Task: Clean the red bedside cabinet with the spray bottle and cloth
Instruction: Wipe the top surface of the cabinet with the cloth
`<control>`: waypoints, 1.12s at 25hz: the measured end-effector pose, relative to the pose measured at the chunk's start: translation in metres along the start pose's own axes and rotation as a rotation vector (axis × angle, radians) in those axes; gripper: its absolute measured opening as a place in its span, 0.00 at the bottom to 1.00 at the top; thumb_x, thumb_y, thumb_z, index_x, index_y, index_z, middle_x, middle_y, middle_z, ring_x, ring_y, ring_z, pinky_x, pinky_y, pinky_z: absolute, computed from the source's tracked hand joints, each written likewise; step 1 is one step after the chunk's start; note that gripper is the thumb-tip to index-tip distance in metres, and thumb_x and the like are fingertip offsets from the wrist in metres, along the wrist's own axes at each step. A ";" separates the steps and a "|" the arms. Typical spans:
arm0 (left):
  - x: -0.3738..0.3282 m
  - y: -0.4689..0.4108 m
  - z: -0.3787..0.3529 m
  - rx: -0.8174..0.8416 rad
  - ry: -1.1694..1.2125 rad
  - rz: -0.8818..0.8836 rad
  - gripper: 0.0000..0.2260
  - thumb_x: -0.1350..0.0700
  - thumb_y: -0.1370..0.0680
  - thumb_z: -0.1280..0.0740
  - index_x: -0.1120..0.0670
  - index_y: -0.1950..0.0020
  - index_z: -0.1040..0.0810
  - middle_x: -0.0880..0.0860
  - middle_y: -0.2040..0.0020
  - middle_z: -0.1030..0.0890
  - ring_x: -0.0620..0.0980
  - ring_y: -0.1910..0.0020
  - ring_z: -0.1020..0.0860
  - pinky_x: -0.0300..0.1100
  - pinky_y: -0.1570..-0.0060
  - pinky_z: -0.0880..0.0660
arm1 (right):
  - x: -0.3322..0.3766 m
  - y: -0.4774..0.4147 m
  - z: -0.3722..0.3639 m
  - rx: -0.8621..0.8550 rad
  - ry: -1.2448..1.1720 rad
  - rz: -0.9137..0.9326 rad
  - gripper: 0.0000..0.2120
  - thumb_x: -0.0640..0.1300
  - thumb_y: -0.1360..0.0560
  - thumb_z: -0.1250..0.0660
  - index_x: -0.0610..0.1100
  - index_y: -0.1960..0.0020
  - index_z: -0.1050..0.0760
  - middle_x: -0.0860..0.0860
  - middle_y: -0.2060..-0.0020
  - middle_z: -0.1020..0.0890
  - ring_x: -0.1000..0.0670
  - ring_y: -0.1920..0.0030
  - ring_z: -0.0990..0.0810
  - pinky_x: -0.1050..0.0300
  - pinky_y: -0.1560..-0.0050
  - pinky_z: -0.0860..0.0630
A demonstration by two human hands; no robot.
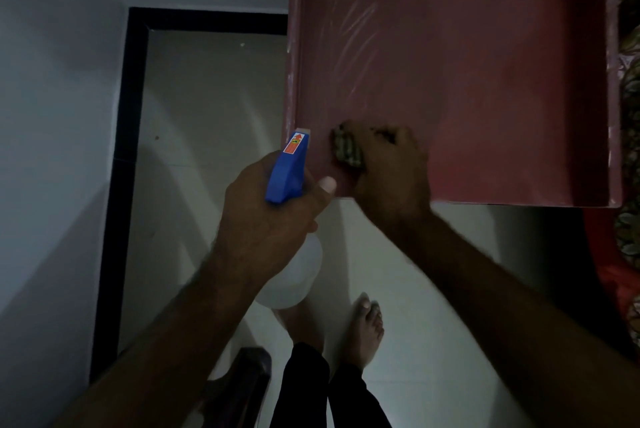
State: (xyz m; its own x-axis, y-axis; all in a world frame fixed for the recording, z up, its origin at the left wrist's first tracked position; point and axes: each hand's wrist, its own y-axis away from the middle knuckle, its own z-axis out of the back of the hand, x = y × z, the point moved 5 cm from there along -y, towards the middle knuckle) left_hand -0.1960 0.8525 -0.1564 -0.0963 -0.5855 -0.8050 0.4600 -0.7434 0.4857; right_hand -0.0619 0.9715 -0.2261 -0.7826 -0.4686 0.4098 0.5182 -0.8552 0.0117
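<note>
Red cabinet top (485, 81): R hand (388, 164) presses crumpled patterned cloth (348, 149) to wipe near corner; L hand (270, 216) grips blue-headed white spray bottle (287, 175), nozzle aimed there.

Single head-worn wide-angle view, steeply downward, close above the red cabinet (485, 81) top and pale floor (207, 98).

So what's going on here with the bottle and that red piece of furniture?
A person is cleaning the top of a red wooden bedside cabinet. Their left hand grips a blue-headed, pale plastic spray bottle, with its nozzle pointing at the cabinet's near left corner. Their right hand holds a crumpled patterned cloth pressed onto the surface beside that corner. Pale streaks show further back on the left of the top.
</note>
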 end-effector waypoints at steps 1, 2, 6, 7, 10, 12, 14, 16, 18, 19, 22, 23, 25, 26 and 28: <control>-0.002 -0.002 0.001 0.003 0.003 -0.003 0.13 0.51 0.23 0.27 0.61 0.53 0.22 0.57 0.60 0.18 0.48 0.63 0.17 0.26 0.68 0.25 | 0.006 0.004 -0.001 0.037 0.013 0.102 0.36 0.33 0.36 0.27 0.48 0.29 0.24 0.43 0.43 0.17 0.35 0.40 0.23 0.40 0.43 0.23; -0.004 -0.004 0.002 0.007 0.007 -0.007 0.13 0.51 0.23 0.27 0.61 0.53 0.22 0.57 0.60 0.18 0.48 0.63 0.17 0.26 0.68 0.25 | 0.001 0.001 0.001 0.058 0.023 0.119 0.36 0.33 0.36 0.28 0.48 0.28 0.24 0.43 0.43 0.17 0.36 0.39 0.24 0.40 0.43 0.24; -0.012 -0.012 0.006 0.014 -0.021 -0.025 0.12 0.51 0.23 0.28 0.60 0.53 0.22 0.57 0.61 0.18 0.47 0.64 0.17 0.26 0.68 0.25 | -0.020 -0.012 0.009 -0.081 0.011 -0.240 0.32 0.37 0.32 0.27 0.50 0.29 0.24 0.42 0.43 0.18 0.37 0.40 0.24 0.41 0.43 0.23; -0.014 -0.014 0.007 0.021 -0.044 -0.033 0.12 0.51 0.23 0.28 0.60 0.53 0.22 0.57 0.60 0.18 0.46 0.63 0.17 0.26 0.68 0.26 | -0.009 -0.009 0.005 -0.058 -0.005 -0.177 0.32 0.37 0.33 0.27 0.49 0.30 0.23 0.41 0.43 0.18 0.36 0.41 0.24 0.40 0.43 0.23; -0.019 -0.021 0.013 0.046 -0.076 -0.050 0.12 0.51 0.22 0.29 0.60 0.53 0.21 0.57 0.60 0.17 0.46 0.62 0.17 0.25 0.68 0.26 | 0.008 -0.005 0.001 0.054 -0.001 0.062 0.31 0.38 0.33 0.27 0.48 0.29 0.24 0.43 0.42 0.17 0.35 0.39 0.24 0.40 0.43 0.24; -0.021 -0.026 0.019 0.050 -0.076 -0.062 0.12 0.50 0.23 0.28 0.59 0.53 0.21 0.55 0.61 0.17 0.46 0.64 0.17 0.27 0.67 0.25 | -0.018 -0.019 0.012 -0.036 -0.001 -0.112 0.32 0.39 0.34 0.27 0.50 0.30 0.23 0.42 0.45 0.17 0.36 0.42 0.23 0.42 0.44 0.23; -0.024 -0.030 0.025 0.060 -0.109 -0.077 0.12 0.49 0.23 0.29 0.58 0.53 0.22 0.53 0.62 0.17 0.45 0.64 0.17 0.27 0.66 0.25 | -0.029 -0.025 0.017 -0.134 -0.012 -0.313 0.30 0.41 0.33 0.27 0.53 0.31 0.24 0.43 0.47 0.18 0.37 0.44 0.22 0.44 0.44 0.23; -0.028 -0.036 0.029 0.077 -0.155 -0.095 0.12 0.48 0.23 0.29 0.57 0.54 0.21 0.52 0.63 0.17 0.44 0.64 0.17 0.27 0.66 0.24 | -0.009 -0.024 0.009 -0.067 -0.007 -0.194 0.32 0.38 0.33 0.27 0.53 0.31 0.24 0.43 0.45 0.18 0.37 0.42 0.23 0.45 0.43 0.23; -0.031 -0.041 0.034 0.081 -0.204 -0.112 0.12 0.46 0.23 0.30 0.55 0.55 0.21 0.52 0.64 0.17 0.45 0.65 0.17 0.29 0.65 0.23 | 0.004 -0.019 0.006 0.005 -0.032 0.015 0.32 0.36 0.35 0.27 0.48 0.31 0.22 0.42 0.45 0.16 0.35 0.41 0.22 0.41 0.44 0.22; -0.032 -0.044 0.036 0.083 -0.220 -0.116 0.12 0.46 0.24 0.30 0.55 0.55 0.21 0.52 0.64 0.17 0.45 0.64 0.17 0.29 0.64 0.24 | -0.002 -0.022 0.011 0.010 -0.023 0.029 0.32 0.39 0.36 0.28 0.48 0.31 0.22 0.42 0.45 0.16 0.35 0.41 0.22 0.39 0.45 0.22; -0.036 -0.052 0.038 0.095 -0.248 -0.131 0.13 0.45 0.24 0.30 0.55 0.54 0.21 0.52 0.62 0.17 0.47 0.63 0.17 0.35 0.60 0.22 | -0.029 -0.035 0.020 -0.104 -0.019 -0.290 0.33 0.43 0.36 0.30 0.52 0.31 0.24 0.43 0.47 0.17 0.37 0.42 0.23 0.42 0.43 0.23; -0.037 -0.054 0.038 0.103 -0.249 -0.133 0.13 0.46 0.24 0.30 0.56 0.53 0.21 0.53 0.62 0.17 0.47 0.63 0.17 0.37 0.60 0.21 | -0.024 -0.038 0.019 -0.098 -0.011 -0.294 0.33 0.43 0.35 0.30 0.53 0.30 0.24 0.44 0.46 0.17 0.38 0.41 0.24 0.43 0.42 0.23; -0.039 -0.058 0.039 0.115 -0.246 -0.139 0.13 0.46 0.23 0.30 0.56 0.52 0.21 0.53 0.61 0.17 0.46 0.63 0.17 0.37 0.60 0.21 | 0.000 -0.035 0.010 0.003 -0.033 -0.088 0.31 0.47 0.34 0.32 0.52 0.30 0.23 0.45 0.44 0.17 0.38 0.40 0.24 0.44 0.42 0.24; -0.041 -0.060 0.040 0.119 -0.244 -0.142 0.12 0.47 0.23 0.30 0.56 0.52 0.21 0.53 0.62 0.17 0.46 0.64 0.17 0.35 0.61 0.22 | 0.005 -0.033 0.007 0.039 -0.023 0.002 0.31 0.47 0.34 0.32 0.51 0.30 0.24 0.44 0.43 0.17 0.37 0.39 0.24 0.43 0.42 0.24; -0.041 -0.065 0.042 0.120 -0.251 -0.139 0.12 0.47 0.23 0.30 0.55 0.53 0.21 0.52 0.62 0.17 0.44 0.64 0.18 0.32 0.64 0.24 | -0.014 -0.040 0.010 0.012 -0.020 -0.102 0.34 0.43 0.35 0.29 0.53 0.29 0.25 0.43 0.42 0.18 0.37 0.40 0.24 0.42 0.41 0.24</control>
State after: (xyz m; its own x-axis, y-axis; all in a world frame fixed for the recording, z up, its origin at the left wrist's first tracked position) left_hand -0.2593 0.9112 -0.1408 -0.3729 -0.5263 -0.7642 0.3214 -0.8458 0.4257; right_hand -0.0682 1.0142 -0.2231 -0.8243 -0.3745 0.4245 0.4404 -0.8954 0.0654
